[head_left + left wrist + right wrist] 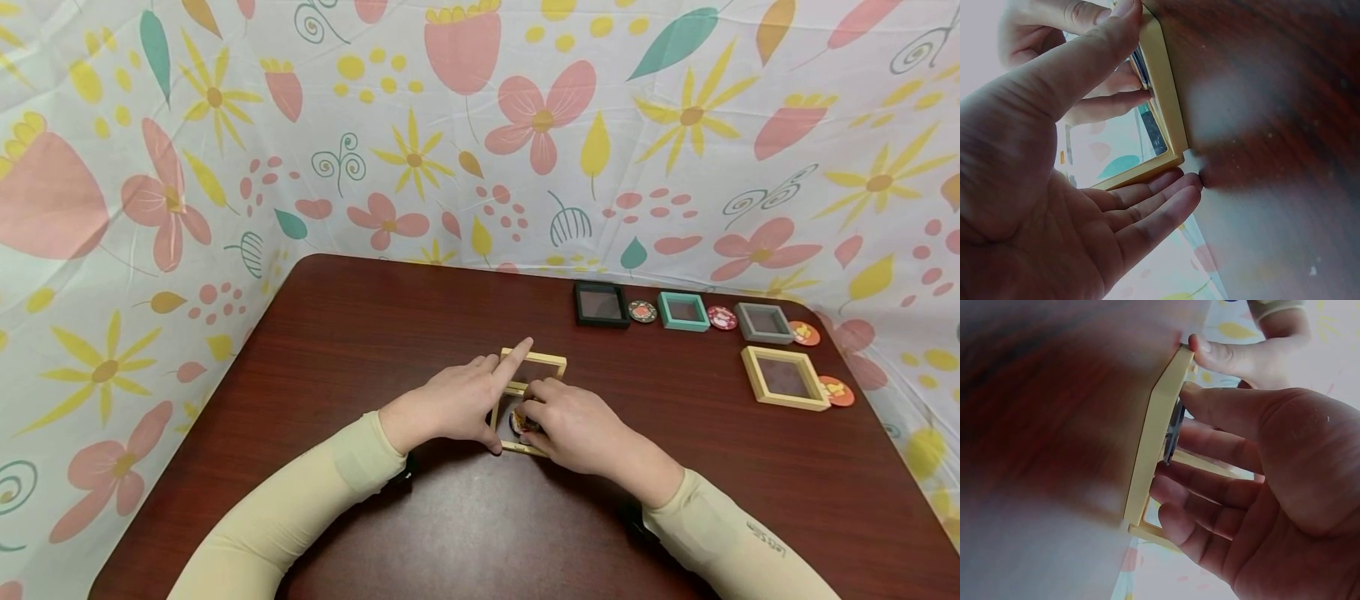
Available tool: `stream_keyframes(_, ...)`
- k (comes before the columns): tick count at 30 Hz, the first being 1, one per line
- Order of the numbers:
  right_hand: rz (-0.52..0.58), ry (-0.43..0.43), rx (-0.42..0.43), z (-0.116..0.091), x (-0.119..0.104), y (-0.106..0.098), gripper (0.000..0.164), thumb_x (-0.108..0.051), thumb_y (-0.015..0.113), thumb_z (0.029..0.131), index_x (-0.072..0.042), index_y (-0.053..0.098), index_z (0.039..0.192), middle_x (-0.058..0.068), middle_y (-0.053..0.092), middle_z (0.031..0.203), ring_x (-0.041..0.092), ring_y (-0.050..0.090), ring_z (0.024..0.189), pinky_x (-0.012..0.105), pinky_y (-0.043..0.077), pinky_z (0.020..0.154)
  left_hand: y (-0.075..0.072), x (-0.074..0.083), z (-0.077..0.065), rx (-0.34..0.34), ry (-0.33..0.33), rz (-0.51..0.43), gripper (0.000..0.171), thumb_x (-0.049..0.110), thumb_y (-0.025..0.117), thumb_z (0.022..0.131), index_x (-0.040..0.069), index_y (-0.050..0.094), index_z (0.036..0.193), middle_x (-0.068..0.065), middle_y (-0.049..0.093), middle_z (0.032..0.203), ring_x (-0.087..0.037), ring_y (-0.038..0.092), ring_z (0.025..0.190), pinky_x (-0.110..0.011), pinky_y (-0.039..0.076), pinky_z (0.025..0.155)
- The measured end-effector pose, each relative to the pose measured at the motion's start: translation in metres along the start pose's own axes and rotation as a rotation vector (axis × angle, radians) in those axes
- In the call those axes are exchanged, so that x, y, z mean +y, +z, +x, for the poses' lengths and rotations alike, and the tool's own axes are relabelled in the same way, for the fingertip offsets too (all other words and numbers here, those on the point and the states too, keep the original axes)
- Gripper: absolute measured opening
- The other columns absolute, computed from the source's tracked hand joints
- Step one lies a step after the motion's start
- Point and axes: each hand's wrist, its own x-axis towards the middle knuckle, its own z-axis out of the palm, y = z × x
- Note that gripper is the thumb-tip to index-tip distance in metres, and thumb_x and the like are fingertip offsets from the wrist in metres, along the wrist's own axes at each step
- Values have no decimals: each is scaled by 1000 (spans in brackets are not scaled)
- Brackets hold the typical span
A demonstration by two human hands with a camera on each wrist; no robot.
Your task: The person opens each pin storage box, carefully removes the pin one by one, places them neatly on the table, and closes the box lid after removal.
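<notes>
A pale yellow display frame (551, 359) lies unfolded on the table in front of me, its two windowed halves one behind the other. My left hand (459, 402) spans its left side, thumb on the near corner and index finger stretched over the far half. In the left wrist view, the other fingers extend straight along the frame's (1168, 87) outer edge. With thumb and fingertips, my right hand (581, 423) pinches a round badge (516, 422) over the near half's window. The right wrist view shows the badge's dark rim (1174, 434) tilted against the frame; fingers cover much of it.
Along the table's back right stand a black frame (602, 305), a teal frame (683, 312) and a grey frame (763, 323), each with a round badge beside it. Nearer lies another yellow frame (785, 379) with an orange badge (836, 391). A flower-patterned curtain (465, 167) borders the table.
</notes>
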Motion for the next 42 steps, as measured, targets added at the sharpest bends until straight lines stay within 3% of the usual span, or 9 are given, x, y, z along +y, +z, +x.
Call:
stream_keyframes(26,26,-22,-7,-2,1,-2,19,-15,94,88,-12,80,100,1,67,101,17,66,89,36,60,76,1,-1,-1,3,6,2,164,57,104,72,21,-15,179,-13,61,138,-26,63,124,-37,60,86)
stream_keyframes(34,43,-33,-14,-3,2,-17,21,-15,95,87,-14,80,102,-3,66,98,14,63,86,33,59,73,2,0,-1,6,9,8,165,57,105,71,21,-16,178,-13,62,137,-27,63,126,-38,61,87)
stream_keyframes(42,74,-45,34,-7,5,-45,22,-15,94,88,-16,81,106,-4,70,106,13,69,92,37,61,78,1,0,0,1,2,7,166,58,104,72,23,-18,178,-18,59,149,-31,62,136,-41,61,94)
